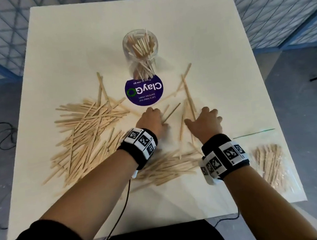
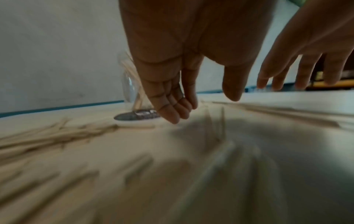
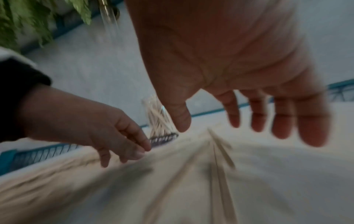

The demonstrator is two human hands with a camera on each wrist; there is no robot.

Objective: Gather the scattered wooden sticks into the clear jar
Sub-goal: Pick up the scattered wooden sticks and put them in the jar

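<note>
jar: clear jar [image 1: 141, 47] stands upright at the far middle of the table [image 1: 212, 32], part-filled with sticks, its base just behind the round purple lid [image 1: 144, 92]. It's straight ahead of both your hands.
loose sticks: a thin scatter [image 1: 186, 100] lies between and just beyond your hands; long axes run mostly away from you, toward the jar.
big pile: dense heap [image 1: 87, 137] well off to your left; a second flatter bunch [image 1: 166, 167] lies near you, under the wrists.
left hand: your left hand [image 1: 153, 121] is down at the table just near of the lid, fingers straight and bunched together, tips at the surface beside one slanted stick. Holds nothing in the wrist view.
right hand: your right hand [image 1: 204, 123] is spread, fingers apart, low over the scatter, nothing gripped. Contact with the sticks: can't tell, wrist views are blurred.
key relation: the scatter sits between your two hands, so both are about equally near. Sticks already point jar-ward, so my read is squeeze inward from both sides to bundle them lengthwise.
risk: crossed sticks may splay out when pinched.
bag: plastic bag of more sticks [image 1: 270, 165] at the near right, untouched.
</note>
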